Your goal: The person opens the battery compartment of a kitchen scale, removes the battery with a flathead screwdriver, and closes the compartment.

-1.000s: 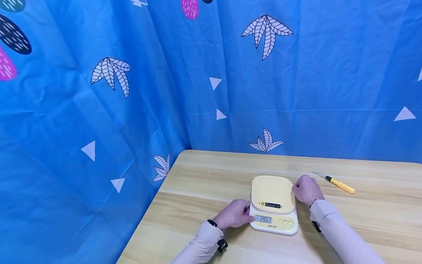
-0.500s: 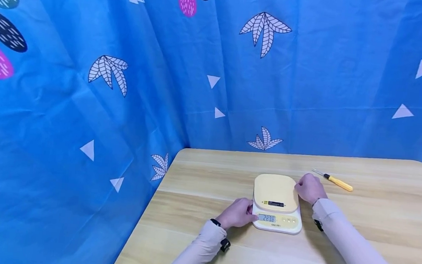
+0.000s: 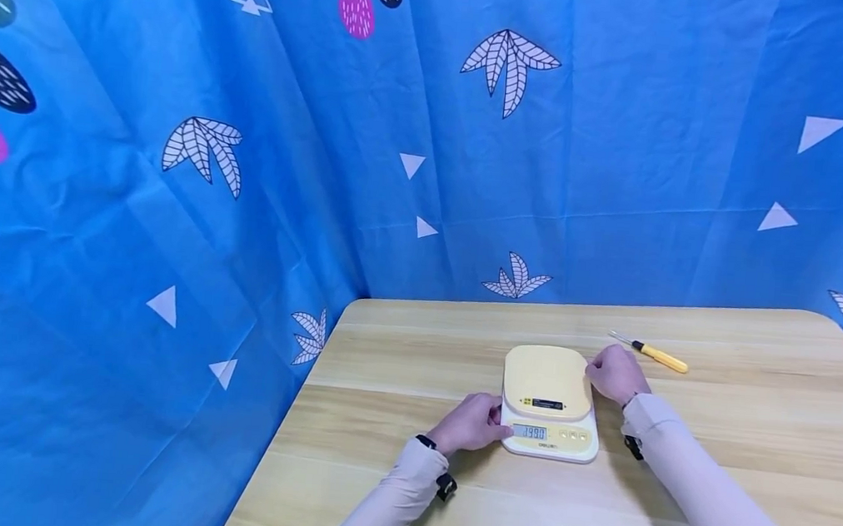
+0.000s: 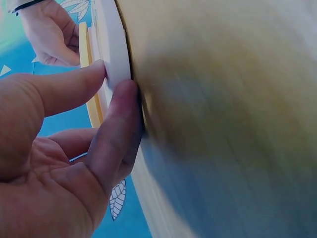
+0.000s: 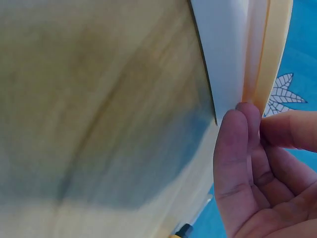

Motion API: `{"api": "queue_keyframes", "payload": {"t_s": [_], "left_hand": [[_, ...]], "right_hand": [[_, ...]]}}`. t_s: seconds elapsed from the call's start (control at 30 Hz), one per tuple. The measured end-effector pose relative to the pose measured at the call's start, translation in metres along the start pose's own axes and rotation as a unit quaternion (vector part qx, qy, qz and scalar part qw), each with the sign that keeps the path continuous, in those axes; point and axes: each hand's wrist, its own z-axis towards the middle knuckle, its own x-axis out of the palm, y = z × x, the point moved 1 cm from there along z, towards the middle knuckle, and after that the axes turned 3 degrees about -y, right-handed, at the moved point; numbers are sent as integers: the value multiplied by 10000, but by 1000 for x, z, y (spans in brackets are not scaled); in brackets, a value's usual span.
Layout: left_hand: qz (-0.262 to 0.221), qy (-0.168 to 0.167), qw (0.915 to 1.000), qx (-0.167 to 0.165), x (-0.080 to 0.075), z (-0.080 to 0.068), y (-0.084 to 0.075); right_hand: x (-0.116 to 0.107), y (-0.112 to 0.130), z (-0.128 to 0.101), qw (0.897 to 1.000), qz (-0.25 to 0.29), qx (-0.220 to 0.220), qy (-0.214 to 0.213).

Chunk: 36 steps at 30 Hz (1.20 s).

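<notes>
Gripping the small yellow-and-white plastic kitchen scale [image 3: 549,404] mid-table, the left hand [image 3: 471,424] pinches its white base and the right hand [image 3: 613,373] its platform edge; it looks light, rigid, best held by the base.

wooden table [image 3: 753,426], blue patterned curtain [image 3: 175,150]

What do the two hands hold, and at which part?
Both grip the kitchen scale: the left hand its white base's near-left corner, the right hand its right edge.
</notes>
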Motion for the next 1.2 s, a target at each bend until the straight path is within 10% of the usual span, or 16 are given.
{"api": "queue_keyframes", "payload": {"t_s": [0.37,0.6,1.0,1.2], "left_hand": [[-819,243,9962,-189,-5,2,10],[-1252,-290,9911,-339,-14,15,23],[-2852,-676,9508,-1005,-16,33,34],[-2841,-726,9508,-1001,-12,37,26]], "right_hand": [[-7,-20,-15,9876,1240,675,691],[-15,-29,-23,9745,1808,848,1024],[-15,-31,-25,9655,2198,768,1165],[-10,-28,-28,9624,2377,780,1058]]}}
